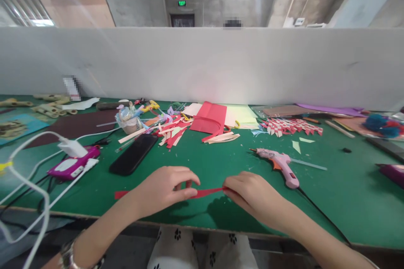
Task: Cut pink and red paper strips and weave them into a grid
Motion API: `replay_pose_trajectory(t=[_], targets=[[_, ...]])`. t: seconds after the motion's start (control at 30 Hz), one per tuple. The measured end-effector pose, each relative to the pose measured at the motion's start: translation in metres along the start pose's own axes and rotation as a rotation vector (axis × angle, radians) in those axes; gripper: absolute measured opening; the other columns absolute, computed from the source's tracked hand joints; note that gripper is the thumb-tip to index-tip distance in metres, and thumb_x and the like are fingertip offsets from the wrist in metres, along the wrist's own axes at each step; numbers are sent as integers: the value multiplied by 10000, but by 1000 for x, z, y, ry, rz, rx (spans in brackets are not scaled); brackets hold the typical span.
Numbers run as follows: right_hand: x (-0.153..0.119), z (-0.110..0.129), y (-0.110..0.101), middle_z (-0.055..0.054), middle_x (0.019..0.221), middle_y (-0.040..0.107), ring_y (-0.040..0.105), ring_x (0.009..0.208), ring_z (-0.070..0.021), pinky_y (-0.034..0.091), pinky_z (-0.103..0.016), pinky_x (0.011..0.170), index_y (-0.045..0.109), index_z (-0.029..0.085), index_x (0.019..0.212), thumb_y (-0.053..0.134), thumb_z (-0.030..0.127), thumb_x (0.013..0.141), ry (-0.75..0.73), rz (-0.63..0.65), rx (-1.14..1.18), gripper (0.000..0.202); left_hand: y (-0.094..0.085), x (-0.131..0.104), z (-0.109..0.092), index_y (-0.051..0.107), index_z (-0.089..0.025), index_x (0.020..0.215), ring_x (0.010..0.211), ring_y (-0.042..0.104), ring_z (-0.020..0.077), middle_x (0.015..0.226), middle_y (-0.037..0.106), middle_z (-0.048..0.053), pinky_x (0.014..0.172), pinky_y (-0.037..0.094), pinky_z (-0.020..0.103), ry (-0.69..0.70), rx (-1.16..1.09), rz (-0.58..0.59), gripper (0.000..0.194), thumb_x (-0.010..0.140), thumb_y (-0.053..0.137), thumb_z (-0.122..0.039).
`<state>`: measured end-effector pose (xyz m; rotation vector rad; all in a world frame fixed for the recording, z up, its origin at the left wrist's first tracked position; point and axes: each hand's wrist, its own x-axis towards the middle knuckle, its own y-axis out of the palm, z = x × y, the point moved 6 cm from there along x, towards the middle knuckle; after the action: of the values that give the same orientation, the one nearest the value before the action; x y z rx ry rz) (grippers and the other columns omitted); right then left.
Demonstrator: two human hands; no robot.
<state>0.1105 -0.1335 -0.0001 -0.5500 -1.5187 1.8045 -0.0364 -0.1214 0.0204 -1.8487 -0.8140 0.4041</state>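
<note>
A narrow red paper strip point(208, 192) stretches sideways just over the front part of the green table. My right hand point(249, 191) pinches its right end between thumb and fingers. Farther left, my left hand point(167, 187) has its fingers curled and its thumb against the strip, gripping it lightly. The strip's left end shows beyond my left wrist, while its middle is hidden beneath that hand. To the right of my right hand lies a pink glue gun point(280, 163) with a glue stick in its back and a black cord.
A black phone point(134, 154) lies left of centre. Red sheets point(210, 117), cut strips point(176, 130) and a red-and-white woven paper piece point(288, 126) lie farther back. White cables and a purple power strip point(74, 164) occupy the left. A white partition point(202, 63) stands behind.
</note>
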Motion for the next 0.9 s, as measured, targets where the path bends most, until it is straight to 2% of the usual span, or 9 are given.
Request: replay_pose_trajectory(t=[0.07,0.17,0.27,0.37,0.43,0.53,0.73,0.83,0.9], targets=[[2,-1,6,2,568,563,472,491,-114,220,-239,479,522,179,696,356,252,903,17,31,28,275,5,3,-8,557,-222,1002,649,554,115,813,602,-7,549,356,207,42,140,-30,199,878,443,-328],[7,2,7,8,526,546,426,437,-91,180,-236,451,539,176,659,356,266,896,2,55,143,313,20,10,-25,533,-174,812,559,522,130,683,568,1,515,328,245,183,385,-87,211,902,362,-259],[10,4,7,31,479,503,412,423,-71,252,-192,460,561,170,666,351,241,887,14,143,408,313,32,13,-36,447,-170,680,456,453,132,560,493,-4,456,269,271,332,577,-182,267,891,285,-141],[7,5,10,53,414,422,401,398,-67,320,-165,472,552,164,658,334,270,887,76,258,659,333,37,12,-39,418,-175,672,418,407,131,525,463,-9,436,253,281,428,624,-208,261,877,270,-109],[4,3,11,57,404,409,398,395,-65,342,-160,477,535,162,643,332,291,886,101,279,744,342,37,10,-37,418,-176,668,412,395,132,510,454,-11,433,252,283,454,633,-221,265,876,266,-114],[-3,-7,12,55,408,418,377,393,-59,338,-155,467,511,162,625,340,318,884,137,260,785,347,30,6,-28,419,-176,648,418,394,127,496,450,-20,441,252,278,458,657,-253,251,854,295,-101],[-21,-38,10,52,420,418,350,363,-56,294,-159,394,474,165,643,325,404,887,251,275,851,373,3,-9,0,440,-178,628,426,379,108,497,463,-35,470,266,264,388,750,-290,255,833,322,-83],[-28,-52,3,49,430,428,349,353,-57,290,-167,381,460,170,638,327,442,880,296,265,844,388,-12,-21,24,457,-180,624,439,389,108,500,467,-32,493,281,260,343,816,-317,274,836,312,-85],[-34,-62,-1,49,433,436,349,352,-55,292,-169,382,459,171,639,332,461,875,323,263,840,394,-22,-32,48,467,-182,622,444,400,109,503,482,-29,504,287,256,268,845,-324,280,841,314,-98]])
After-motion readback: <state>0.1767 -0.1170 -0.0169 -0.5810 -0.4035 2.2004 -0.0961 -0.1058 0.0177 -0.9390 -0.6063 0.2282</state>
